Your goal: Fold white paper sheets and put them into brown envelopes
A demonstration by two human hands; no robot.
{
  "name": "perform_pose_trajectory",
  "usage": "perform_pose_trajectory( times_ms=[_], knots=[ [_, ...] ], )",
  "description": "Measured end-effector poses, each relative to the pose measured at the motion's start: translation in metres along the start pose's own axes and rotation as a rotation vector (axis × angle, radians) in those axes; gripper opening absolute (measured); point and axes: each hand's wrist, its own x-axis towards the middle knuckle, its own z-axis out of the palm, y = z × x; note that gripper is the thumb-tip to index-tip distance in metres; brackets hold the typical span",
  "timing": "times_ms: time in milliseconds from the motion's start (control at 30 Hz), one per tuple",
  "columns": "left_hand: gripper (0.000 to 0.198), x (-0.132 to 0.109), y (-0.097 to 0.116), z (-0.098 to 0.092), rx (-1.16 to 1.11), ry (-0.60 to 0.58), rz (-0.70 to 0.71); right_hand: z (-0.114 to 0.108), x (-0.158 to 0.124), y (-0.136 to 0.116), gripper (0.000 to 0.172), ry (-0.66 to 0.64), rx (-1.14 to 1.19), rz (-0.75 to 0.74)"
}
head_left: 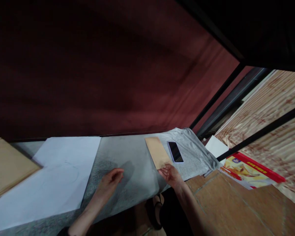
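Observation:
At the near end of a narrow tan piece of paper (158, 151), possibly an envelope, my right hand (169, 173) has its fingers closed on the lower edge. The paper lies at a slant over the grey cloth. My left hand (113, 178) hovers over the cloth further left, fingers curled in, with nothing visible in them. A dark-screened phone (176, 152) with a pale purple edge lies just right of the tan paper.
Large white sheets (61, 173) spread over the left of the grey cloth-covered surface (135, 177). A stack of brown paper (9, 167) overlaps them. Behind stands a dark red panel (100, 82). Right, beyond a black bar (260, 131), a red-and-yellow printed package (250, 170) sits low.

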Motion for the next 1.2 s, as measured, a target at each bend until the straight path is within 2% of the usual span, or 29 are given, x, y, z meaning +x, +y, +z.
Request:
perform_pose_trajectory(
  times_ms=[200, 300, 400, 500, 600, 700, 767, 833, 967, 1100, 1200],
  knots=[
    [0.029, -0.001, -0.003, -0.008, 0.122, 0.061, 0.092, -0.013, -0.025, -0.012, 0.004, -0.038, -0.046, 0.109],
    [0.026, -0.001, -0.009, -0.012, 0.320, 0.112, 0.158, -0.016, -0.035, -0.014, 0.019, -0.078, -0.161, 0.178],
    [0.031, -0.001, -0.010, -0.021, 0.673, 0.191, 0.223, -0.008, -0.036, -0.016, 0.033, -0.127, -0.345, 0.155],
    [0.036, -0.003, -0.006, -0.033, 0.994, 0.278, 0.189, 0.017, -0.026, -0.014, 0.039, -0.225, -0.524, 0.010],
    [0.044, -0.004, -0.005, -0.043, 1.164, 0.349, 0.094, 0.054, -0.008, -0.003, 0.036, -0.316, -0.747, -0.200],
    [0.053, -0.003, -0.007, -0.051, 1.268, 0.423, -0.037, 0.085, 0.013, 0.018, 0.027, -0.336, -1.035, -0.467],
    [0.056, -0.003, -0.009, -0.056, 1.311, 0.450, -0.110, 0.097, 0.022, 0.032, 0.030, -0.304, -1.219, -0.663],
    [0.055, -0.002, -0.010, -0.059, 1.335, 0.440, -0.136, 0.100, 0.027, 0.042, 0.037, -0.259, -1.330, -0.790],
    [0.043, 0.000, -0.007, -0.064, 1.356, 0.408, -0.156, 0.095, 0.028, 0.042, 0.041, -0.138, -1.465, -0.851],
    [0.038, 0.002, -0.004, -0.064, 1.360, 0.395, -0.172, 0.097, 0.026, 0.031, 0.038, -0.015, -1.768, -0.881],
    [0.037, 0.001, 0.000, -0.064, 1.326, 0.383, -0.163, 0.103, 0.025, 0.024, 0.032, 0.043, -1.881, -0.859]
  ],
)
